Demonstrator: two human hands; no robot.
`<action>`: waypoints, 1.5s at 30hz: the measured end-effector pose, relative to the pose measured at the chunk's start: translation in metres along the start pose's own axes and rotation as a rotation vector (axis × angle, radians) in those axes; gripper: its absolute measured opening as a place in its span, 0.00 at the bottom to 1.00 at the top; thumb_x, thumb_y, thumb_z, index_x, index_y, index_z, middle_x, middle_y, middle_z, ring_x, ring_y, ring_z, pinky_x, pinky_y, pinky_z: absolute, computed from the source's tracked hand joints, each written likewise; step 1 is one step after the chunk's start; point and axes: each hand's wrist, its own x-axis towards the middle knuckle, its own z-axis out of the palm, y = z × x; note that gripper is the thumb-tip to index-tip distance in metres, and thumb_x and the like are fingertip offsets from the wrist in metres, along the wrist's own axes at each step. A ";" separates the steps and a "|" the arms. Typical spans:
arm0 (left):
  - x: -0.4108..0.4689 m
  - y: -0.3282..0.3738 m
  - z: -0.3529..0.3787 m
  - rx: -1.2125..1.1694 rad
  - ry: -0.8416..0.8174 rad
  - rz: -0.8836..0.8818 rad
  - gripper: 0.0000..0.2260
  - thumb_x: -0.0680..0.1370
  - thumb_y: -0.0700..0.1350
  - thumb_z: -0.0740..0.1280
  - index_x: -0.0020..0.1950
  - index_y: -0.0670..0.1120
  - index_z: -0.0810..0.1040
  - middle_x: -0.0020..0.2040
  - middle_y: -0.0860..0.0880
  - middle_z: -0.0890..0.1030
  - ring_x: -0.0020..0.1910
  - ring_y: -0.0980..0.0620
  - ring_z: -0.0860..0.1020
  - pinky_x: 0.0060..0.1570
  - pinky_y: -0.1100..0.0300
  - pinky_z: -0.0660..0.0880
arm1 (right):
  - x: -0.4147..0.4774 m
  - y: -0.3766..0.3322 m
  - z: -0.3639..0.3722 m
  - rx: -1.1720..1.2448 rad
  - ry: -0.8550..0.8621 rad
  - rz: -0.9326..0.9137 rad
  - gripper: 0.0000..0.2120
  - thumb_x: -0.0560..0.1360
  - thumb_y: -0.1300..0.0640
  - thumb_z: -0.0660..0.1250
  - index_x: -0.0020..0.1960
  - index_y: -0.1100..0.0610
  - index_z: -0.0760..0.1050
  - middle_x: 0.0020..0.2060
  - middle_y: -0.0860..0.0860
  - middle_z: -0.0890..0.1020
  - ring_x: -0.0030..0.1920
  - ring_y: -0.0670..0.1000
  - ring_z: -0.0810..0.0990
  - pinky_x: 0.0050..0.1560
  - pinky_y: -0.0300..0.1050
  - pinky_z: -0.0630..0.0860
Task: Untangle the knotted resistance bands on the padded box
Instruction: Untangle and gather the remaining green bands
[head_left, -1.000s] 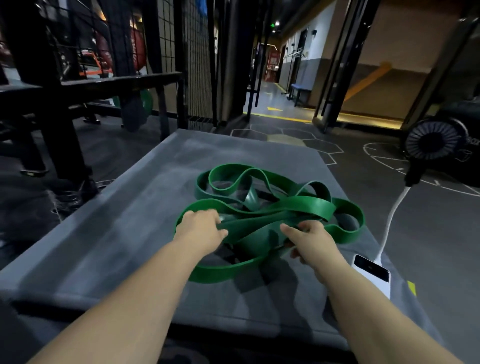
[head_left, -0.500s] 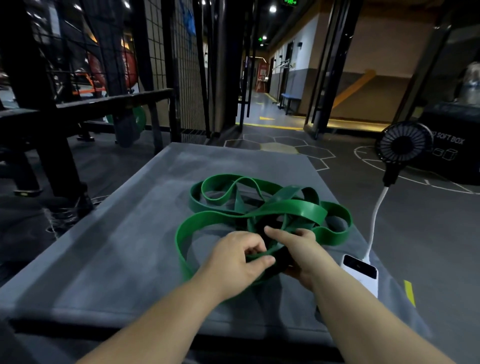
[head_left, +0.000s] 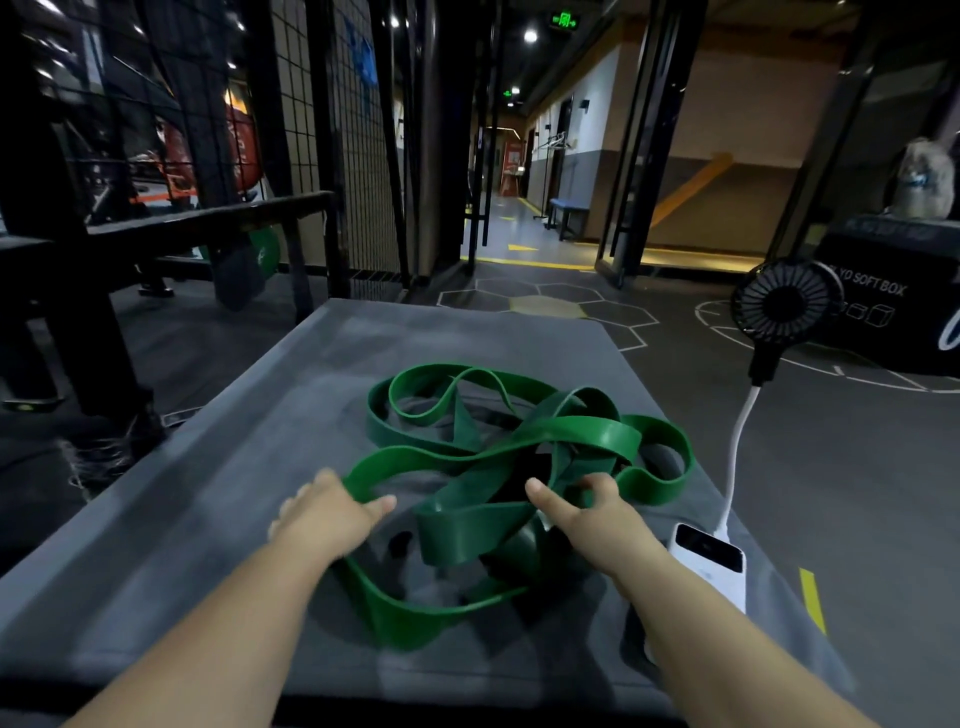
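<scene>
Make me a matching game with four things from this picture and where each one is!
Things:
1. green rubber resistance bands
2. white power bank
3. black round fan
4. grey padded box

Places:
A. up on a white bendy stalk, right of the box
B. underneath the bands
C. tangled in a heap on the box top
D. lying flat at the box's right edge

Pairs: 1-C, 2-D, 3-A, 4-B

L hand pulled bands leftward
</scene>
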 end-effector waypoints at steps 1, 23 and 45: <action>0.002 0.000 0.001 -0.037 -0.052 0.013 0.27 0.74 0.59 0.69 0.63 0.42 0.69 0.63 0.40 0.75 0.60 0.40 0.74 0.56 0.53 0.72 | 0.001 0.000 0.001 0.006 0.033 0.006 0.50 0.63 0.25 0.67 0.74 0.52 0.57 0.69 0.57 0.66 0.65 0.59 0.71 0.63 0.54 0.72; -0.102 0.036 -0.030 -0.168 -0.456 0.675 0.13 0.81 0.56 0.59 0.64 0.58 0.70 0.55 0.54 0.78 0.51 0.58 0.75 0.47 0.64 0.69 | 0.009 -0.004 0.002 1.134 -0.090 0.320 0.28 0.74 0.32 0.62 0.57 0.55 0.80 0.49 0.59 0.85 0.51 0.61 0.84 0.50 0.56 0.80; -0.101 0.041 -0.003 0.131 -0.615 0.883 0.16 0.73 0.43 0.68 0.50 0.60 0.65 0.38 0.56 0.70 0.33 0.56 0.68 0.35 0.60 0.68 | -0.010 -0.017 -0.024 1.140 0.028 -0.022 0.22 0.77 0.40 0.63 0.51 0.58 0.82 0.38 0.55 0.86 0.39 0.55 0.85 0.41 0.48 0.79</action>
